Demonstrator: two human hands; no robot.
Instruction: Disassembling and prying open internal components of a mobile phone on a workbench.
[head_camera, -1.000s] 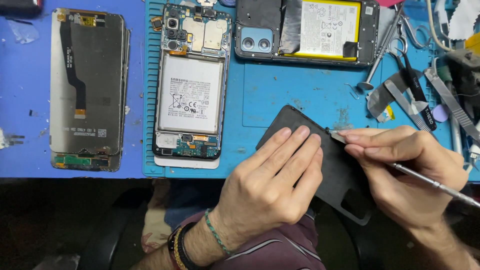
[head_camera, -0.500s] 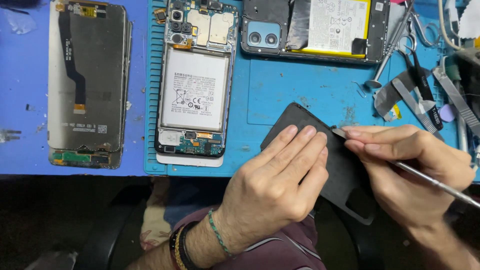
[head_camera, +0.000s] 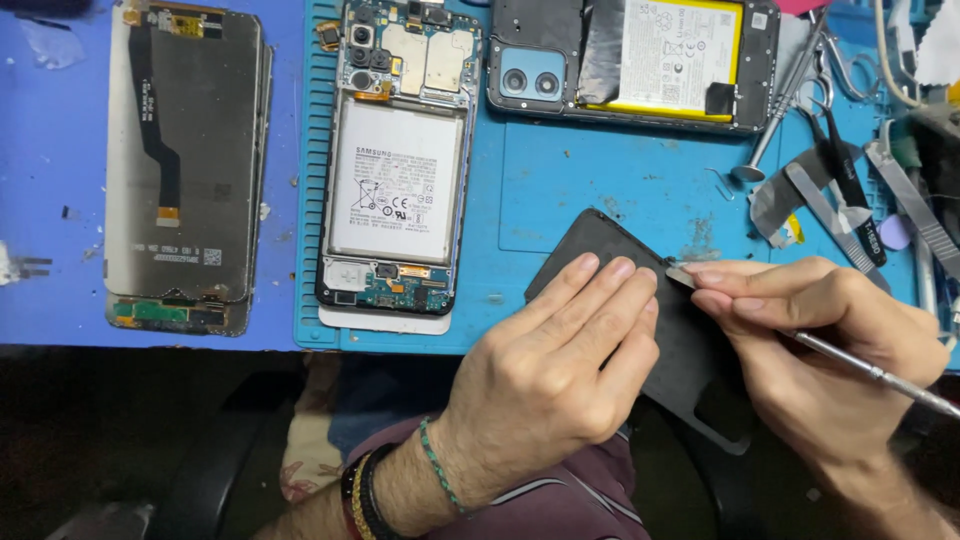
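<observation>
A flat, matte black plastic phone back cover (head_camera: 690, 340) lies tilted on the near edge of the blue silicone work mat (head_camera: 600, 190), one rounded corner up on the mat and the far end hanging past the tabletop edge. A thin silver metal pry tool (head_camera: 860, 368) slants up-left, its flat tip touching the cover's upper right edge.
</observation>
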